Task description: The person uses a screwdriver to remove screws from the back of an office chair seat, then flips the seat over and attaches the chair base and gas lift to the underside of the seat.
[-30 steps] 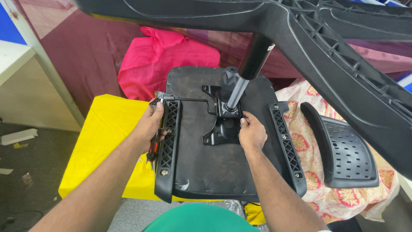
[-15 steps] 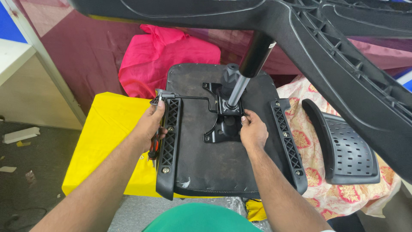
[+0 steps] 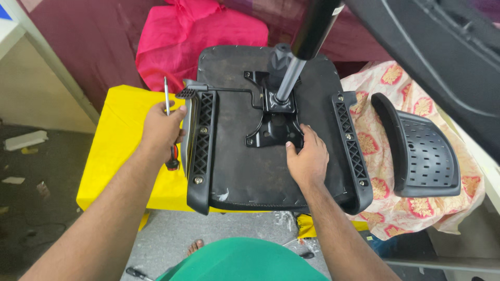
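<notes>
Left hand (image 3: 162,127) closed around a screwdriver (image 3: 167,112), shaft up toward 12 o'clock, red handle end poking out below the fist, pressed against the left armrest bracket (image 3: 200,151). Right hand (image 3: 307,158) open, fingers spread flat on the seat (image 3: 245,171), fingertips touching the lower edge of the metal plate (image 3: 273,125) at its 5 o'clock corner.

Seat upside down on the yellow table (image 3: 112,156), underside up. Plate bolted at centre, gas cylinder (image 3: 299,52) rising from it toward 1 o'clock, thin lever (image 3: 229,91) running off toward 9 o'clock. Second bracket (image 3: 349,145) at 3 o'clock of the plate. Loose armrest pad (image 3: 422,151) further out at 3 o'clock, on a floral cloth (image 3: 385,83). Pink cloth (image 3: 187,36) at 11 o'clock. Chair base (image 3: 442,62) overhead at 2 o'clock.

Best done, by the look of it, with the right hand bearing down to stop the seat sliding, tip seated square in the screw head before turning, shaft kept upright to avoid slipping out.
</notes>
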